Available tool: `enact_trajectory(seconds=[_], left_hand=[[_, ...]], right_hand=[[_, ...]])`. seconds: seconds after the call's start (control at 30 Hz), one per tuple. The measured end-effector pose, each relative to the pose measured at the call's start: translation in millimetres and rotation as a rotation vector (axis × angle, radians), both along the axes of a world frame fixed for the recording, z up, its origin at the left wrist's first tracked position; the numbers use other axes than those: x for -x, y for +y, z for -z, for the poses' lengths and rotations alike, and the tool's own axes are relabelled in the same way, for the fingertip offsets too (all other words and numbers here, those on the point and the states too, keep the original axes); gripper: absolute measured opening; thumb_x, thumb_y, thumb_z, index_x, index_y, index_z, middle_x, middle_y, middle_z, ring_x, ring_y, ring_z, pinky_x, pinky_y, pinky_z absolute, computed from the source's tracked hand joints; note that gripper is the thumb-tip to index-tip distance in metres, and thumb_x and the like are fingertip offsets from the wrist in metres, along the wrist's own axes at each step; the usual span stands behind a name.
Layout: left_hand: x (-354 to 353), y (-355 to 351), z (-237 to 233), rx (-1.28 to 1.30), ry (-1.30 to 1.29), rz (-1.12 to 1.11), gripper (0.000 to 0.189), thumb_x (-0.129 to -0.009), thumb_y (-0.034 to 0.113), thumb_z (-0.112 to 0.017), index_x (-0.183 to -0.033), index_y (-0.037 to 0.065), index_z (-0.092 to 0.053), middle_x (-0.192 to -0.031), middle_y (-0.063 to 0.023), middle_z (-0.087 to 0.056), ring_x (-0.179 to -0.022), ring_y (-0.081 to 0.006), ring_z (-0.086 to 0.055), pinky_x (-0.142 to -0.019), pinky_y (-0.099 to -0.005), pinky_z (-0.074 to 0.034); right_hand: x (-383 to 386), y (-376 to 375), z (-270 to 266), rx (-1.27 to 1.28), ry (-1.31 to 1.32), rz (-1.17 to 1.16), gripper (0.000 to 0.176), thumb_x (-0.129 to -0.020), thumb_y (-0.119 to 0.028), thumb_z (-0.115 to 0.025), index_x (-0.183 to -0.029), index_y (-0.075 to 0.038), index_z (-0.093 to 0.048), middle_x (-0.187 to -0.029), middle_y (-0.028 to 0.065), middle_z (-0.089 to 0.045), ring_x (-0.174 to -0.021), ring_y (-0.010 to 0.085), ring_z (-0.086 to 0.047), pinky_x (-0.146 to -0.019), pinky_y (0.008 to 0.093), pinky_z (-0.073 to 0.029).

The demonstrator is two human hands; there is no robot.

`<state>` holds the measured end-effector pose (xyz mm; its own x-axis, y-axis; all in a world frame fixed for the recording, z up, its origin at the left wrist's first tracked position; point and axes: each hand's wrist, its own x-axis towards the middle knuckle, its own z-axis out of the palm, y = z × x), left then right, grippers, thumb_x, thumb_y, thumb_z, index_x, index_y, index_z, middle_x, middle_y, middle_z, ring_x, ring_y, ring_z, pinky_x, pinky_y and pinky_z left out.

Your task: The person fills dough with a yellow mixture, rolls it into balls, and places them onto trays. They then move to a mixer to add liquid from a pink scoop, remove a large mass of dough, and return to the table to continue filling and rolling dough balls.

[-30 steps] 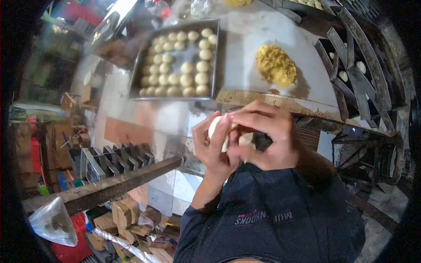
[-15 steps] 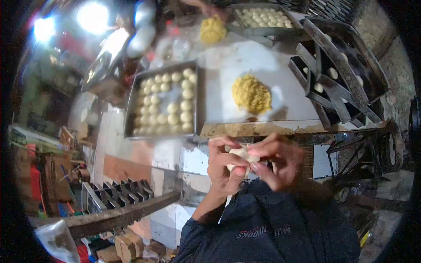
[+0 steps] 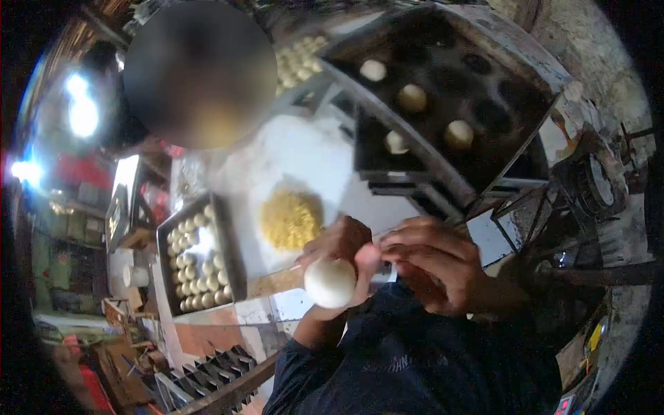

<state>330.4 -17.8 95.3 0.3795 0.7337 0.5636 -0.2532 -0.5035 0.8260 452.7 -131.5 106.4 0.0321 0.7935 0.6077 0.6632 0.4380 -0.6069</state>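
A smooth white dough ball (image 3: 330,283) rests in my left hand (image 3: 349,242), which is closed around it with the thumb along its right side. My right hand (image 3: 439,266) is just to the right, close to the left thumb. Its fingers are stretched out and a little bent, and I see nothing in them. Beyond my hands, a heap of yellow crumbly filling (image 3: 292,220) lies on the white tabletop (image 3: 277,155).
A metal tray (image 3: 237,266) with rows of dough balls stands on the left. At the upper right, a dark baking tray (image 3: 512,162) holding several balls lies over other metal trays. Another person, blurred out, is across the table. Metal moulds (image 3: 214,373) sit lower left.
The view has swung to the right, bringing the dark tray closer. The dough, earlier pinched between both hands, is now a round ball in my left hand; my right hand has come off it.
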Motion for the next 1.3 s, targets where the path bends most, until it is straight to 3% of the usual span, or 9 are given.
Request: enact_trajectory(seconds=[0.1, 0.23, 0.43, 0.63, 0.77, 0.93, 1.07, 1.17, 1.3], left_hand=[[-28, 7, 28, -0.443, 0.567, 0.095, 0.010, -0.082, 0.006, -0.065, -0.077, 0.006, -0.057, -0.075, -0.0095, -0.059, -0.065, -0.0211, -0.058, -0.056, -0.0295, -0.043], [-53, -11, 84, 0.020, 0.466, 0.554, 0.025, -0.077, 0.010, -0.072, -0.087, 0.003, -0.049, -0.082, -0.0063, -0.057, -0.073, -0.0158, -0.057, -0.059, -0.0321, -0.045], [-82, 13, -16, 0.274, 0.504, 0.889, 0.041, -0.079, 0.009, -0.075, -0.113, 0.001, -0.054, -0.076, -0.0032, -0.052, -0.066, -0.0087, -0.050, -0.057, -0.0260, -0.041], [-28, 51, -2, 0.032, 0.240, 0.615, 0.039, -0.075, 0.001, -0.076, -0.110, 0.002, -0.060, -0.076, -0.0038, -0.054, -0.064, -0.0074, -0.052, -0.057, -0.0233, -0.042], [59, 87, 20, 0.183, 0.286, 0.534, 0.033, -0.077, 0.009, -0.076, -0.106, 0.006, -0.062, -0.076, -0.0023, -0.052, -0.066, -0.0096, -0.050, -0.058, -0.0247, -0.041], [174, 154, 121, 0.255, 0.886, 0.505, 0.019, -0.080, 0.009, -0.071, -0.098, 0.005, -0.065, -0.087, -0.0061, -0.062, -0.077, -0.0160, -0.059, -0.068, -0.0297, -0.048], [295, 245, 156, 0.459, 0.330, 0.045, 0.012, -0.089, 0.009, -0.061, -0.097, 0.002, -0.067, -0.093, -0.0058, -0.067, -0.085, -0.0133, -0.062, -0.075, -0.0286, -0.050], [347, 342, 182, 0.318, 0.813, -0.595, 0.034, -0.089, 0.029, -0.063, -0.104, -0.001, -0.068, -0.079, -0.0110, -0.069, -0.069, -0.0197, -0.064, -0.065, -0.0315, -0.051], [336, 420, 244, 0.195, 1.397, -0.424, 0.052, -0.081, 0.049, -0.064, -0.081, -0.003, -0.067, -0.078, -0.0235, -0.066, -0.076, -0.0328, -0.067, -0.070, -0.0425, -0.051]], right_hand=[[-26, -14, -23, -0.010, -0.120, 0.065, 0.029, -0.086, -0.009, -0.061, -0.113, -0.001, -0.060, -0.126, 0.0184, -0.048, -0.113, 0.0338, -0.053, -0.093, 0.0470, -0.048], [-53, -10, -24, -0.053, -0.378, 0.017, 0.028, -0.086, -0.009, -0.060, -0.112, 0.001, -0.059, -0.122, 0.0197, -0.050, -0.106, 0.0362, -0.056, -0.088, 0.0476, -0.050], [-150, 29, -56, 0.162, -0.107, 0.245, 0.024, -0.096, -0.024, -0.046, -0.095, -0.005, -0.060, -0.090, 0.0107, -0.062, -0.084, 0.0256, -0.063, -0.076, 0.0339, -0.049], [-291, 119, -7, 0.735, -0.591, 0.406, 0.039, -0.099, -0.032, -0.046, -0.123, -0.002, -0.053, -0.124, 0.0171, -0.054, -0.110, 0.0313, -0.056, -0.096, 0.0386, -0.043], [-288, 118, -7, 0.936, -0.447, 0.323, 0.060, -0.097, -0.039, -0.048, -0.146, -0.009, -0.031, -0.154, 0.0135, -0.022, -0.142, 0.0285, -0.022, -0.113, 0.0418, -0.023], [-259, 104, -36, 0.115, -0.767, 0.812, 0.045, -0.098, -0.027, -0.047, -0.136, -0.003, -0.046, -0.140, 0.0158, -0.045, -0.129, 0.0291, -0.042, -0.109, 0.0392, -0.030], [-159, 47, -49, -0.117, -0.759, 0.829, 0.035, -0.102, -0.024, -0.043, -0.127, -0.004, -0.057, -0.117, 0.0131, -0.062, -0.109, 0.0237, -0.059, -0.090, 0.0369, -0.049], [-67, 66, -41, -0.156, -0.919, 0.630, 0.024, -0.098, -0.010, -0.049, -0.115, 0.000, -0.062, -0.108, 0.0163, -0.064, -0.096, 0.0274, -0.062, -0.079, 0.0376, -0.051], [17, 104, -36, -0.047, -0.732, 0.507, 0.010, -0.087, 0.000, -0.055, -0.090, 0.004, -0.063, -0.092, 0.0177, -0.063, -0.087, 0.0339, -0.061, -0.079, 0.0439, -0.050]])
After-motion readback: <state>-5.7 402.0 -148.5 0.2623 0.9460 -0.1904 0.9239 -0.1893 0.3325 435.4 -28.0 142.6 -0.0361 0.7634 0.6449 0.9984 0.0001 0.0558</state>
